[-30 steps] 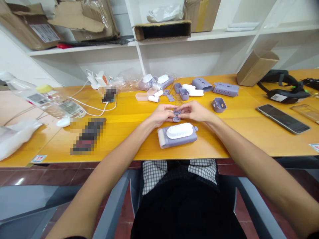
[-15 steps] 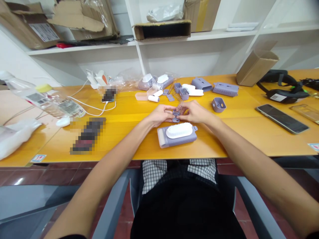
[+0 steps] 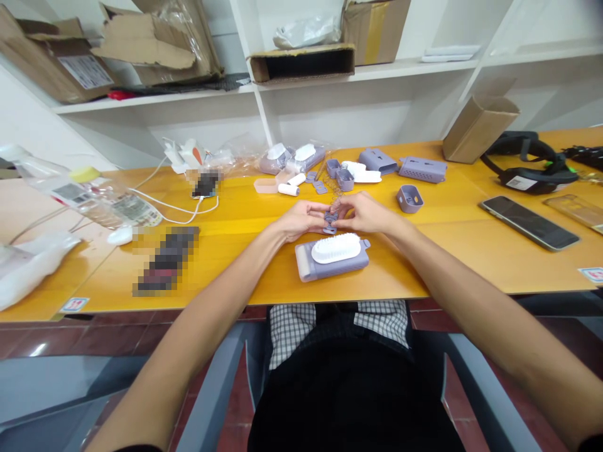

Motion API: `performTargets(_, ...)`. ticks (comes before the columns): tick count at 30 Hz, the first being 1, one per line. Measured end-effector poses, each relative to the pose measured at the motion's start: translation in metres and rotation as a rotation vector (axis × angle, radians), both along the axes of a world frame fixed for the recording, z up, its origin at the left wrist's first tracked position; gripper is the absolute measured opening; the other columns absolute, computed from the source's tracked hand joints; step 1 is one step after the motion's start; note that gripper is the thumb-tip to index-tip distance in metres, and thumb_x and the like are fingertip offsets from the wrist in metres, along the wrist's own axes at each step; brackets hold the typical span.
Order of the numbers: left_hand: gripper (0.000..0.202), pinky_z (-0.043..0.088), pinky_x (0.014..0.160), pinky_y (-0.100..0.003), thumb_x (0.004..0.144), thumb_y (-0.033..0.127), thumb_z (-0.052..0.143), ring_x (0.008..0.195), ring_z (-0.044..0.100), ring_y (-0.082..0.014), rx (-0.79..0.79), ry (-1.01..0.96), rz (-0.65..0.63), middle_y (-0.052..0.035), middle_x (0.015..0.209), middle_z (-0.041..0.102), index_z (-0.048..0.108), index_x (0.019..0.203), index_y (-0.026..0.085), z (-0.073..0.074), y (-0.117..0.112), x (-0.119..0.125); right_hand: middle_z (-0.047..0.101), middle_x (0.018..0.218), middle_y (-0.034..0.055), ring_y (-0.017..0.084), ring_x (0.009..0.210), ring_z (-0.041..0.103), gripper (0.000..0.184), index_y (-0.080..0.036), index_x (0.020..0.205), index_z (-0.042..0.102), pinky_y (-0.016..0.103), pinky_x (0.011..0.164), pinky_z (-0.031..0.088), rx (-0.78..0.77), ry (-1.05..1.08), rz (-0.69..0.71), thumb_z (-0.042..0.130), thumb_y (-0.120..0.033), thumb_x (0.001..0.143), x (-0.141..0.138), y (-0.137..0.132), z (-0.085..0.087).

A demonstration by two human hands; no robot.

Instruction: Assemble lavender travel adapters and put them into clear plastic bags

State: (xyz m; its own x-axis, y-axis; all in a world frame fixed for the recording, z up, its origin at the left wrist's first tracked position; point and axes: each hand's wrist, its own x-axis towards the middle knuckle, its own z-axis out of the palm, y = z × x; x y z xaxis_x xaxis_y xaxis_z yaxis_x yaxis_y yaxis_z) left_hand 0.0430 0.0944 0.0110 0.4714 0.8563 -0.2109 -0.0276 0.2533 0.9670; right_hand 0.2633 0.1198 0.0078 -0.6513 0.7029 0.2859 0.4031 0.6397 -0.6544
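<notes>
A small purple-grey plastic piece [image 3: 330, 220] is pinched between the fingers of my left hand [image 3: 301, 220] and my right hand [image 3: 360, 212]. My fingers cover part of it, so its full shape is hidden. Just in front of my hands lies a purple-grey brush unit [image 3: 334, 268] with a white bristle brush [image 3: 336, 248] on top and a pale roller at its left end. Behind my fingers thin coil springs [image 3: 333, 182] lie on the table, beside flat purple pieces [image 3: 320, 188] and a small purple cup [image 3: 345, 181].
An open purple housing [image 3: 410, 199] stands right of my hands, and perforated purple shells [image 3: 423, 169] lie behind it. White rollers [image 3: 288, 189] are at the back left. A phone [image 3: 529, 223] lies right; plastic bottles [image 3: 117, 204] and a white cable [image 3: 183, 221] are left.
The view has shifted slightly. Both hands stay together on the small plastic piece, with only a slight change in finger position.
</notes>
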Motion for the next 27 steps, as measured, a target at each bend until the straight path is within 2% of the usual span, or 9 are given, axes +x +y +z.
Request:
performTargets(16, 0.040, 0.064, 0.078, -0.031, 0.069, -0.003, 0.073, 0.073, 0.077, -0.0163, 0.024, 0.002, 0.050, -0.0106, 0.086, 0.080, 0.073, 0.107, 0.007, -0.0032, 0.0006, 0.0016, 0.083, 0.089, 0.0073, 0.023, 0.079, 0.077, 0.033, -0.017, 0.110, 0.080, 0.036, 0.079, 0.060, -0.001, 0.021, 0.013, 0.080, -0.037, 0.083, -0.0002, -0.0014, 0.0022)
performTargets(27, 0.046, 0.064, 0.076, -0.030, 0.067, -0.007, 0.069, 0.068, 0.076, -0.0160, 0.014, 0.023, 0.094, -0.0083, 0.080, 0.078, 0.070, 0.110, 0.007, -0.0006, -0.0020, 0.0063, 0.083, 0.091, 0.0063, 0.021, 0.080, 0.076, 0.029, -0.018, 0.112, 0.080, 0.034, 0.079, 0.058, 0.029, -0.015, 0.019, 0.078, -0.026, 0.084, 0.0001, -0.0044, 0.0061)
